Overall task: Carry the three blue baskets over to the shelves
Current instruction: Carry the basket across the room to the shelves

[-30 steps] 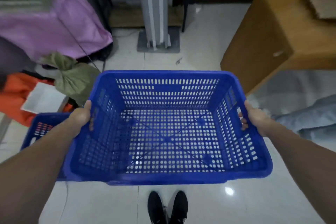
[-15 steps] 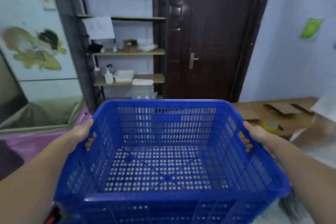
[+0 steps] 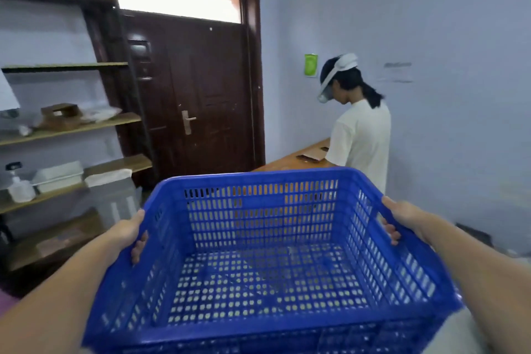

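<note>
I now face the shelves (image 3: 71, 129) at the left instead of the floor, my left hand (image 3: 126, 234) and right hand (image 3: 402, 217) grasping the blue basket (image 3: 258, 253) by its side rims, raised before me, ready to carry over.

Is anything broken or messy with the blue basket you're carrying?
Nothing stands out. The blue basket looks whole and empty, held by its side rims by the left hand and the right hand. It tips a little. The shelves on the left look cluttered, but nothing has spilled.

Shelves (image 3: 71, 129) left, door (image 3: 198, 95) behind basket (image 3: 258, 253), person (image 3: 359, 135) right
</note>
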Motion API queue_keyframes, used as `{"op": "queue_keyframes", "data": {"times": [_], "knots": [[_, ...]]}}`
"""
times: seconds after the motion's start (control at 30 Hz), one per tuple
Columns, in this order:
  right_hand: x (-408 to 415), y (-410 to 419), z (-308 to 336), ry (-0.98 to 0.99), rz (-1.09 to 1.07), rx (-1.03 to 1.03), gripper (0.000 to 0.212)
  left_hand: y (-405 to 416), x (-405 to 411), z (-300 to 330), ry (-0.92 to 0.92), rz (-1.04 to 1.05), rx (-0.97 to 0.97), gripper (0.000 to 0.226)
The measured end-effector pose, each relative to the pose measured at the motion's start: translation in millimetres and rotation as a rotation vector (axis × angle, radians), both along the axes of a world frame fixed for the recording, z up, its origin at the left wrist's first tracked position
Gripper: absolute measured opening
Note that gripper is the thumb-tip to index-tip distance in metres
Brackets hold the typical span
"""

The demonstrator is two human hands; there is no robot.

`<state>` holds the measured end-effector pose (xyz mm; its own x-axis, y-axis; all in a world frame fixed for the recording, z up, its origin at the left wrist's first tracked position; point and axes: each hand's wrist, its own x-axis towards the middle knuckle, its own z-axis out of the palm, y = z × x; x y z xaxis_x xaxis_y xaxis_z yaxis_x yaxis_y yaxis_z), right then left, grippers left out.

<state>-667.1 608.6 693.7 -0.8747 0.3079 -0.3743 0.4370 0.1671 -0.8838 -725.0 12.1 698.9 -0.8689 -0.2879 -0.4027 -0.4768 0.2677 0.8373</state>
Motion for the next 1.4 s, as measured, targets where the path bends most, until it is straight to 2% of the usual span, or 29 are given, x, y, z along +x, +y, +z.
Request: {"op": "queue_keyframes", "data": {"times": [0.17,0.33,0.57,0.77,0.97,1.2,1.4], "knots": [[123,59,-9,-0.073,-0.233,0.049,0.067,82,-17,-10,-0.031,-0.234,0.007,0.068],[270,108,-12,-0.091,-0.45,0.028,0.071,204,-5,-25,-0.061,-0.486,0.013,0.07],[499,162,-4,-0.078,-0.812,0.024,0.062,400,80,-34,-0.022,-0.847,0.052,0.063],[658,196,-15,-0.135,-1.077,-0.007,0.064,558,160,-41,-0.023,-1.146,0.037,0.065],[764,226,-23,-0.143,-1.314,-0.021,0.061,712,225,-43,-0.041,-1.372,0.067,0.065],[837,252,-29,-0.105,-1.598,-0.103,0.058,872,297,-40,-0.026,-1.521,0.037,0.063],[881,305,-40,-0.134,-1.685,-0.127,0.062,989,352,-45,0.009,-1.617,-0.006,0.065]]}}
